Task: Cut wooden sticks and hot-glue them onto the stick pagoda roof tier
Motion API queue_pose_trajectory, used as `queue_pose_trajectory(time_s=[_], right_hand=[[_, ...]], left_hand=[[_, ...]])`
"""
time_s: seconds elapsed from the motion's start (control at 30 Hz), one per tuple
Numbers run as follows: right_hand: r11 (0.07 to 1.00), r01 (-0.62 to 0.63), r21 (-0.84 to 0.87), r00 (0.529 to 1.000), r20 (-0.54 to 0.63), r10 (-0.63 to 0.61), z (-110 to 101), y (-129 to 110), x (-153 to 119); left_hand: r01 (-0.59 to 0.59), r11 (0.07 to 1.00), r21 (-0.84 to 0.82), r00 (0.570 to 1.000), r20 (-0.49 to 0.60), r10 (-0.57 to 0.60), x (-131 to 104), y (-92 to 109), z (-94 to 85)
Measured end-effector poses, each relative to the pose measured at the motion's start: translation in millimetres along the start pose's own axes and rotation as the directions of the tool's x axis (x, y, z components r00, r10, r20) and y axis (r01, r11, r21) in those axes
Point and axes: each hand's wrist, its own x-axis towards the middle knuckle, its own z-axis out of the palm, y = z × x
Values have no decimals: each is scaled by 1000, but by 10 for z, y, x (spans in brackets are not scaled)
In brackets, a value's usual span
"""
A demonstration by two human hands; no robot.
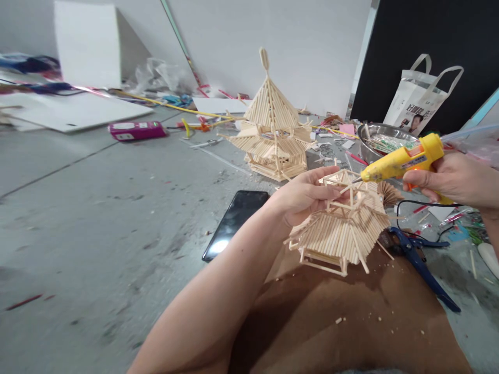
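Observation:
A small pagoda-like model of thin wooden sticks [337, 239] rests over the brown cloth, its stick roof flaring below an open upper frame. My left hand [307, 195] has its fingers closed on the upper left part of that frame. In my right hand [448, 174] is a yellow glue gun [401, 161], pointing left, with its nozzle at the top of the frame. Whether the nozzle touches a stick is hard to tell. Behind stands a taller stick pagoda [273, 130] with a pointed roof.
A black phone [236, 223] lies left of the model. Blue cutters [424, 265] lie to the right, beside the glue gun's black cord. Farther back are a metal bowl [364, 145], a white bag [415, 98], a magenta box [136, 131] and scattered scraps.

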Motion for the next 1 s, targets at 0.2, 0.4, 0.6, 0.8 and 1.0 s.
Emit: queue_pose_trajectory(time_s=[0.2, 0.4, 0.6, 0.8, 1.0], right_hand=[[993, -27, -113, 999, -33, 23, -3, 52, 8], [985, -5, -173, 998, -56, -5, 4, 20, 23], [988, 32, -149, 998, -47, -39, 32, -80, 43], [987, 0, -162, 998, -67, -11, 28, -66, 74], [984, -47, -170, 995, -99, 30, 22, -47, 78]], left_hand=[[2, 1000, 24, 1000, -21, -2, -2, 9, 24], [5, 1000, 23, 1000, -8, -5, 5, 7, 13], [1, 1000, 27, 1000, 11, -1, 10, -6, -2], [7, 1000, -20, 1000, 6, -7, -2, 13, 27], [21, 999, 27, 999, -34, -20, -22, 24, 57]])
